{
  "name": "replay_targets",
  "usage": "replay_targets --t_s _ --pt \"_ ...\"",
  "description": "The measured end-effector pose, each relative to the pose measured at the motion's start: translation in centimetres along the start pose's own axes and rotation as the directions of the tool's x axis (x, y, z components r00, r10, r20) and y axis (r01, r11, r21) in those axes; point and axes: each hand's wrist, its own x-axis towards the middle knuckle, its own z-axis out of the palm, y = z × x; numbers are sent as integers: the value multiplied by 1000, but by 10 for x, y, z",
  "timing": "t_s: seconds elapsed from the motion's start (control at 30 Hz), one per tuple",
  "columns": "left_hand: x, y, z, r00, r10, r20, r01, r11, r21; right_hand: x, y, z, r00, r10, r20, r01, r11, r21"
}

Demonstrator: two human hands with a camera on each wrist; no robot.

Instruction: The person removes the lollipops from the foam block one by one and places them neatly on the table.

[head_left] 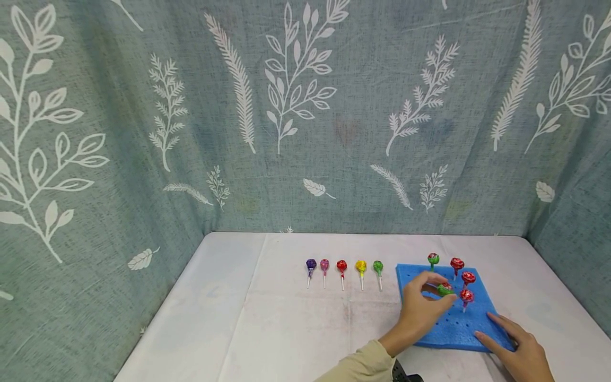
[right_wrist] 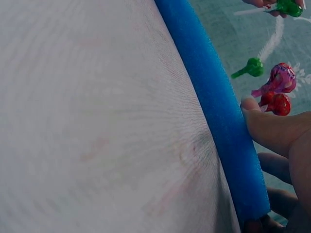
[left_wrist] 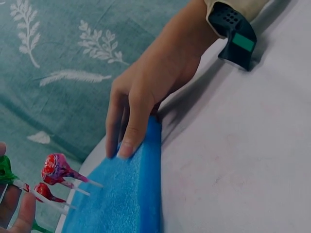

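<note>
Leaf-patterned cloth [head_left: 353, 180] hangs behind the white tabletop [head_left: 286, 329], where my left hand [head_left: 421, 312] pinches a green lollipop [head_left: 446, 289] near its head above the blue board [head_left: 444, 333], the stick's tip clear; my right hand [head_left: 524, 354] grips the board's near corner, likely to steady it.

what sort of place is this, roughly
Likely a small screened-off tabletop setup, perhaps for filming: a leaf-patterned curtain hangs behind and along both sides of a white-covered table, which holds a row of lollipops and a blue board.
</note>
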Motion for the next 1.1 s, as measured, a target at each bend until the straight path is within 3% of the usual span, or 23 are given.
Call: replay_targets --t_s 0.2,0.6,0.93,1.1 --pt "-7 23 -15 1000 7 -4 -6 1000 10 -1 -1 -1 1000 11 10 -11 1000 0" --pt "-10 23 -28 999 -31 -22 32 999 6 -5 -7 -4 1000 7 23 -6 999 -32" --pt "-6 -10 -33 998 -44 -41 44 999 10 -4 -4 -1 1000 13 14 -12 999 -43" --pt "-6 -14 -39 998 -40 -42 41 999 7 -1 -1 0 1000 5 13 -5 999 -40"
